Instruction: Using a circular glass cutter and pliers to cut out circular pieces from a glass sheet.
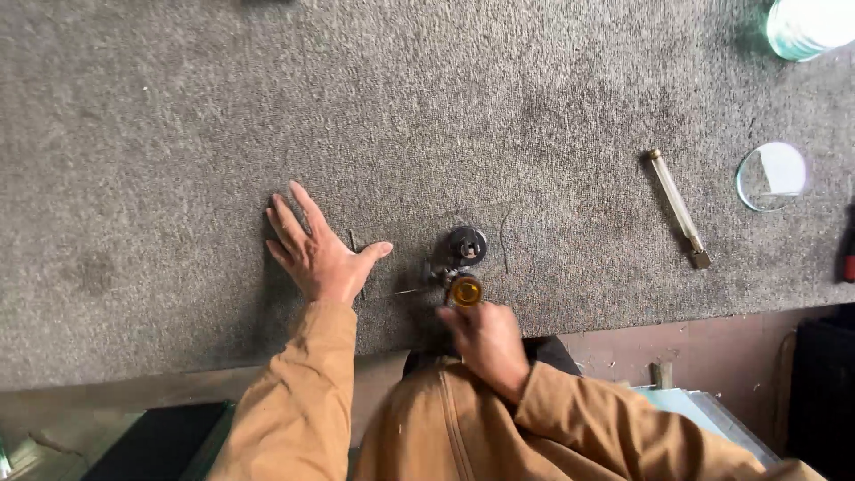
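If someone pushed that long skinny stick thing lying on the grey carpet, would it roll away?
Probably not far. The slim rod-shaped tool looks round, so it could roll sideways, but the fuzzy grey carpet would likely slow it. Its blocky metal end may also stop it. It looks stiff and fairly light.

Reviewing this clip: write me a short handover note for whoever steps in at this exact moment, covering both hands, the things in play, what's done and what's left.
Left hand: flat and open on the grey carpeted table, fingers spread, holding nothing.
Right hand: closed on a small metal tool with an amber knob, near the table's front edge; its black round head sits just beyond.
Elsewhere: a long glass cutter lies to the right, a round glass disc beyond it, another round glass piece at the far right corner.
Done: the two round glass pieces lie aside.
Left: cannot tell; any glass under the hands is not visible.
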